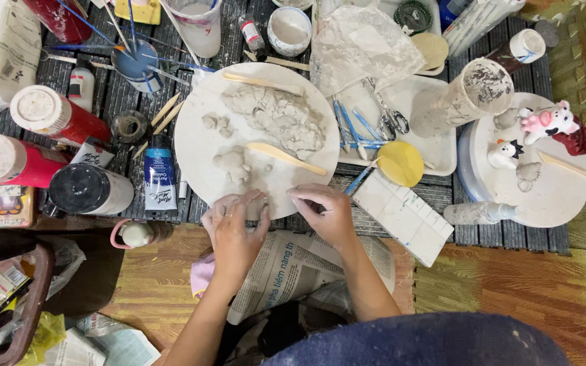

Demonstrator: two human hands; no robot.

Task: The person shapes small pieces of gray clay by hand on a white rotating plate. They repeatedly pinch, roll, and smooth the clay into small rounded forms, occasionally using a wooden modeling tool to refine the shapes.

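Clay lump [256, 205] btwn 2 hands

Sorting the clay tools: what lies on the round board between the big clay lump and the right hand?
In the head view, a wooden modelling tool lies slantwise on the round board, between the clay lump and the right hand.

I see both my forearms reaching forward, bare. My left hand [233, 227] is cupped, fingers curled inward and closed. My right hand [327, 211] lies palm down, its fingertips pinched together, pointing left.
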